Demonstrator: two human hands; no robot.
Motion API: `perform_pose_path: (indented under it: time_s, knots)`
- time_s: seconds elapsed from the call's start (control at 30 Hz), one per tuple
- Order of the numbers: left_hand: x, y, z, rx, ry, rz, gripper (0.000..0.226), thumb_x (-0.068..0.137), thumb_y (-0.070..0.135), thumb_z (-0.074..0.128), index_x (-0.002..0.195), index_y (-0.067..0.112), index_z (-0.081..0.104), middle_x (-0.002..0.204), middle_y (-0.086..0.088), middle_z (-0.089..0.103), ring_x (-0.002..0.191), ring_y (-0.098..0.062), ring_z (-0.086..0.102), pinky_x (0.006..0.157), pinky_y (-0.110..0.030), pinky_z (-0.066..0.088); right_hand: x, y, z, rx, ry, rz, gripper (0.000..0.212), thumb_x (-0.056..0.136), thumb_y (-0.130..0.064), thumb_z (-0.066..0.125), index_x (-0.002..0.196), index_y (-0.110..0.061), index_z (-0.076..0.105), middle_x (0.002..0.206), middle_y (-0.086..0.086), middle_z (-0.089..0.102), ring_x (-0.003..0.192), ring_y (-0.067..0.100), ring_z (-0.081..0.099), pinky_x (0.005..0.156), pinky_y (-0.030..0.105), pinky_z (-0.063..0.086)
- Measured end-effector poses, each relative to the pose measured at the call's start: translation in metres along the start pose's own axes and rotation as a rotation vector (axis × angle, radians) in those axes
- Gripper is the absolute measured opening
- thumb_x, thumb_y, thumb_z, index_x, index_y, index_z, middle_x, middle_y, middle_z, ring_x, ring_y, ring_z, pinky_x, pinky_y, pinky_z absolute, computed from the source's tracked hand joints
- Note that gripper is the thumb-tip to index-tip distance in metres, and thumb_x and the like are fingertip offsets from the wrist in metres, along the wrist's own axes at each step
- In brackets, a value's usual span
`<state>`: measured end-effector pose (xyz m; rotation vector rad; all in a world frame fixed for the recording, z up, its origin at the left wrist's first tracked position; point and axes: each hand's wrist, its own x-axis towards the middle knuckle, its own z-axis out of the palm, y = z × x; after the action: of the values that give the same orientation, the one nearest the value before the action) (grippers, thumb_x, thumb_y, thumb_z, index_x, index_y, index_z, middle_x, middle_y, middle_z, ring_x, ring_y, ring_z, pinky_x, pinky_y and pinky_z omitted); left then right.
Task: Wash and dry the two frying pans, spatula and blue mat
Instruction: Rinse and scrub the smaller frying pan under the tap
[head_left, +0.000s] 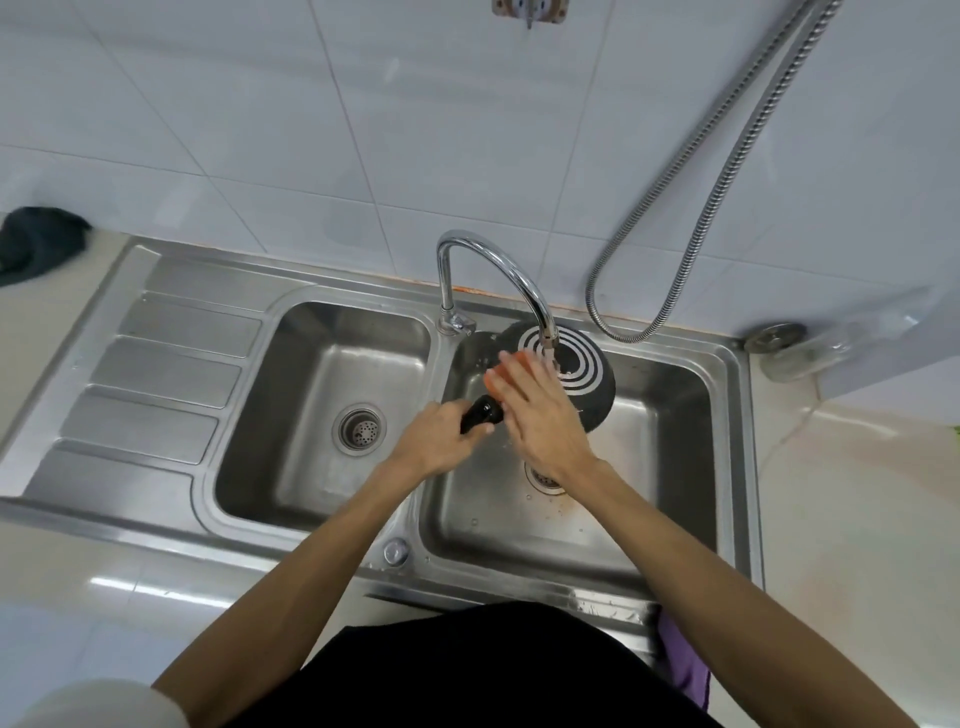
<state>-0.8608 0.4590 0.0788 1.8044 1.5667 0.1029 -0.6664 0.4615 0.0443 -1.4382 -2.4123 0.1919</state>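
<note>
The frying pan (587, 374) lies base-up and tilted in the right basin (670, 415) of the sink, its ringed underside just beneath the tap (498, 265) spout. The left hand (441, 441) has its grip clenched round the black handle (483, 413). The right hand (540, 415) has its grip released, fingers flat against something orange (493, 376) at the pan's edge; sponge or pan wall, I cannot tell. If wet, the handle could twist in that single hold and the pan could knock the spout. Water hitting the tilted base may spray onto the worktop (857, 493).
</note>
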Motion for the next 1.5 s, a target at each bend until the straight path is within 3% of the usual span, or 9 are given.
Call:
perform_pose_path:
  time_s: [0.17,0.27,0.4,0.6,0.8,1.0,1.17,1.3,1.5]
  knots:
    - [0.002,0.010,-0.003,0.202,0.054,0.081,0.034,0.099,0.046,0.054,0.094,0.013,0.060,0.074,-0.004,0.064,0.067,-0.025,0.064,0.060,-0.032,0.047,0.029,0.012,-0.005,-0.002,-0.107,-0.069,0.048,0.097,-0.026,0.037,0.135,-0.013,0.063,0.149,0.007,0.054,0.146,0.032,0.037,0.120,0.056,0.028]
    - [0.000,0.010,-0.002,0.339,0.115,0.091,0.041,0.097,0.051,0.054,0.105,0.012,0.066,0.086,-0.012,0.071,0.078,-0.032,0.068,0.065,-0.036,0.049,0.048,0.025,-0.007,0.022,-0.060,-0.023,0.039,0.097,-0.028,0.044,0.123,-0.015,0.070,0.140,0.004,0.060,0.134,0.026,0.049,0.100,0.049,0.048]
    - [-0.009,0.003,-0.004,0.374,0.130,0.114,0.042,0.096,0.053,0.054,0.112,0.015,0.066,0.088,-0.008,0.071,0.078,-0.029,0.068,0.062,-0.033,0.044,0.065,0.053,0.000,0.287,-0.008,0.408,0.036,0.099,-0.048,0.045,0.120,-0.029,0.065,0.126,-0.004,0.066,0.112,0.021,0.063,0.100,0.048,0.052]
    - [-0.027,-0.019,-0.016,0.253,0.118,0.024,0.035,0.096,0.051,0.057,0.104,0.018,0.066,0.081,-0.002,0.070,0.071,-0.023,0.064,0.054,-0.029,0.034,0.035,0.081,-0.004,0.501,0.027,0.745,0.036,0.109,-0.029,0.037,0.134,-0.019,0.062,0.132,0.009,0.064,0.121,0.027,0.059,0.104,0.036,0.044]
    - [-0.019,-0.030,-0.019,0.087,0.040,-0.052,0.032,0.096,0.048,0.059,0.097,0.018,0.068,0.072,0.000,0.063,0.068,-0.022,0.061,0.056,-0.031,0.037,-0.031,0.026,0.013,0.274,0.065,0.471,0.056,0.109,-0.037,0.028,0.161,-0.016,0.027,0.168,0.008,0.022,0.156,0.027,0.015,0.127,0.048,0.015]
    - [-0.020,-0.009,-0.004,0.191,0.007,0.132,0.038,0.097,0.050,0.056,0.112,0.018,0.071,0.079,-0.005,0.071,0.073,-0.025,0.067,0.061,-0.031,0.044,0.021,-0.007,0.002,-0.023,-0.103,0.026,0.050,0.104,-0.036,0.032,0.148,-0.021,0.050,0.160,0.008,0.039,0.150,0.035,0.028,0.123,0.056,0.021]
    - [-0.025,-0.006,0.001,0.236,0.001,0.116,0.037,0.096,0.052,0.055,0.112,0.022,0.070,0.079,-0.003,0.070,0.072,-0.023,0.065,0.061,-0.029,0.041,0.047,0.047,-0.005,0.160,-0.233,0.304,0.066,0.098,-0.050,0.015,0.137,-0.023,0.060,0.140,0.012,0.057,0.125,0.034,0.055,0.106,0.045,0.044]
    - [-0.023,-0.015,-0.003,0.133,0.001,0.062,0.039,0.090,0.052,0.064,0.120,0.027,0.066,0.091,0.001,0.073,0.085,-0.023,0.069,0.068,-0.031,0.047,0.013,0.073,-0.008,0.307,-0.179,0.504,0.054,0.107,-0.046,0.028,0.153,-0.021,0.041,0.157,0.009,0.039,0.145,0.028,0.036,0.121,0.046,0.031]
    - [-0.011,-0.011,0.004,0.115,-0.052,0.028,0.039,0.090,0.033,0.068,0.123,0.018,0.054,0.104,-0.007,0.071,0.083,-0.025,0.065,0.069,-0.032,0.046,-0.044,0.030,-0.010,0.269,-0.132,0.357,0.075,0.100,-0.062,0.034,0.162,-0.021,0.020,0.168,0.007,0.019,0.156,0.027,0.013,0.127,0.045,0.014]
